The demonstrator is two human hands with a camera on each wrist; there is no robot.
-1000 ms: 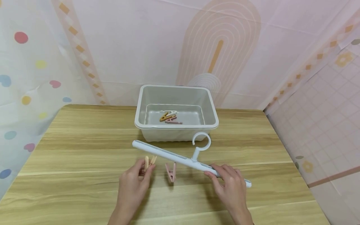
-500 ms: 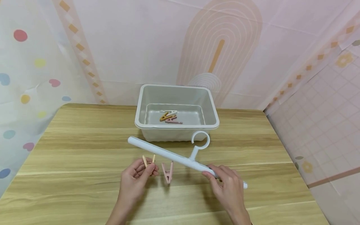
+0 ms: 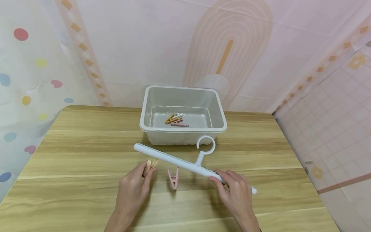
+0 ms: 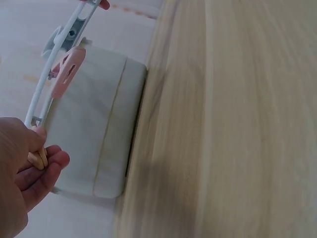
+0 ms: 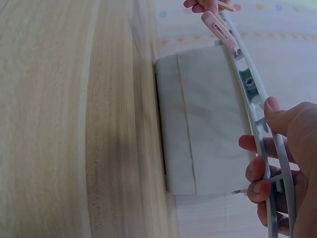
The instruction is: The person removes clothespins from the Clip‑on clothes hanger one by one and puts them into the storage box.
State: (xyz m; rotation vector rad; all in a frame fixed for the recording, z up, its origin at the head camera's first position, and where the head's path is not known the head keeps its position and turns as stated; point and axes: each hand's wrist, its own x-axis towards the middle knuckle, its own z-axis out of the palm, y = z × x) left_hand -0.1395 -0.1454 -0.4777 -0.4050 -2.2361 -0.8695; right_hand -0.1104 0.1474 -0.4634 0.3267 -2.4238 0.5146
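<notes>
My right hand (image 3: 236, 190) grips a pale blue clothes hanger (image 3: 176, 162) near its right end, fingers and thumb wrapped around the bar in the right wrist view. The hanger slants up to the left, its round hook pointing away. From the underside of the bar hangs a pink clothespin (image 3: 175, 184), which also shows side-on in the left wrist view. Just below the hanger's left end, my left hand (image 3: 131, 190) pinches a beige clothespin (image 3: 148, 166) between thumb and fingers. In the left wrist view that clothespin (image 4: 38, 159) is partly covered by the fingers.
Behind the hanger, a grey plastic bin (image 3: 185, 137) stands at the back of the wooden table (image 3: 87, 154). White, mustard and pink clothespins (image 3: 174, 120) lie on its floor. A patterned cloth backdrop (image 3: 139, 48) rises behind the table.
The beige clothespin has turned in my left fingers, and that hand has drawn back slightly to the left. The hanger and the pink clothespin have shifted a little left since the first frame.
</notes>
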